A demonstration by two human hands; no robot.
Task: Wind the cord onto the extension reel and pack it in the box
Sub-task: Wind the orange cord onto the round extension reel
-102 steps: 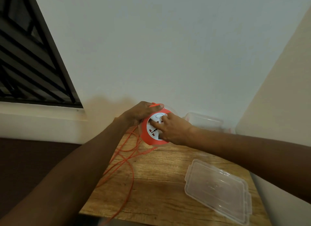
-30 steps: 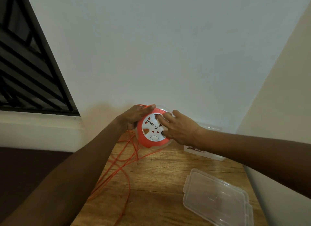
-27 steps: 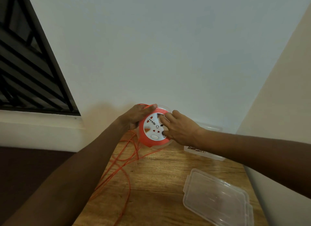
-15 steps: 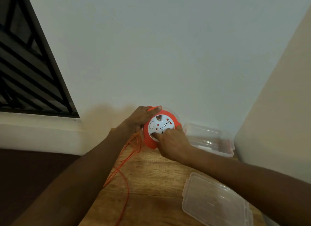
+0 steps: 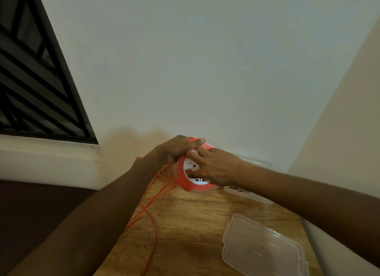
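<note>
Dim, warm indoor light; soft shadow on the pale wall (image 5: 205, 70) upper left of the hands. Wide-angle bending at frame edges. Faint glare on the clear plastic lid (image 5: 261, 249), lower right. Slight softness overall.

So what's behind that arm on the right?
A clear plastic box on the wooden table. The right arm covers its middle, so I can't tell what's inside.

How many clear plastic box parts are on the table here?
2. The lid lies flat at the table's near right corner. The box sits by the wall behind the right hand, mostly hidden by that arm.
</note>
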